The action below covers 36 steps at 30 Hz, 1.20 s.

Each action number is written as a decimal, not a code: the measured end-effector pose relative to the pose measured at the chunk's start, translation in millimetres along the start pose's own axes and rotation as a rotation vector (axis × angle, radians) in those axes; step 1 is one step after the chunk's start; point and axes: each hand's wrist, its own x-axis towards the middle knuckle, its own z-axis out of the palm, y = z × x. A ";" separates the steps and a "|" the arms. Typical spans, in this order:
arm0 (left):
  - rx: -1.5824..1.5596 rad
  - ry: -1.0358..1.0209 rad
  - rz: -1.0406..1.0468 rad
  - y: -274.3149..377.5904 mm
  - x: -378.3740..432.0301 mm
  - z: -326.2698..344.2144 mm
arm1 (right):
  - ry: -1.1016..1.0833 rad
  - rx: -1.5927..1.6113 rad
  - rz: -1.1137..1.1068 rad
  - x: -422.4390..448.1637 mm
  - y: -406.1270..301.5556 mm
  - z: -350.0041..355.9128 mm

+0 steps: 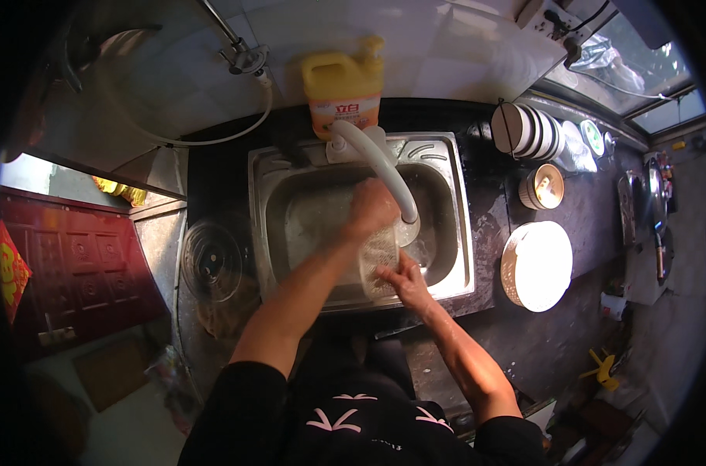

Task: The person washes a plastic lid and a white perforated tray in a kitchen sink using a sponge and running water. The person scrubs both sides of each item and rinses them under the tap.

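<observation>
Over a stainless steel sink (464, 233), my right hand (408, 282) grips the edge of a pale, perforated, basket-like container (379, 259), its thumb on the inside. My left hand (375, 204) is blurred and touches or nearly touches the container's far end; whether it holds anything there cannot be made out. The white curved faucet (382, 163) arches over the sink, its outlet just right of my left hand. Under the outlet a pale round thing shows, partly hidden. Some water lies in the basin.
Behind the sink stands a yellow detergent jug (344, 93) with a pump. At the right are a white round basket (538, 266), a small ribbed bowl (542, 186) and a row of nested bowls (527, 131). A clear round lid (212, 260) lies left of the sink.
</observation>
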 end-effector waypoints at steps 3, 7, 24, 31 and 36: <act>-0.240 -0.052 -0.234 -15.9 18.5 -7.4 | -0.073 0.017 0.057 5.0 -12.9 -2.2; 0.276 0.275 0.234 6.4 -48.4 26.5 | -0.021 -0.102 -0.069 0.4 17.9 -0.8; 0.166 0.353 0.214 45.9 -64.7 23.6 | 0.031 0.203 -0.116 18.5 8.1 -21.1; 0.356 0.083 0.106 4.5 -12.4 12.8 | 0.041 -0.002 0.129 0.5 19.5 -16.9; 0.081 -0.013 -0.119 -23.4 7.9 -7.3 | -0.140 -0.055 0.012 -6.6 -4.0 -11.2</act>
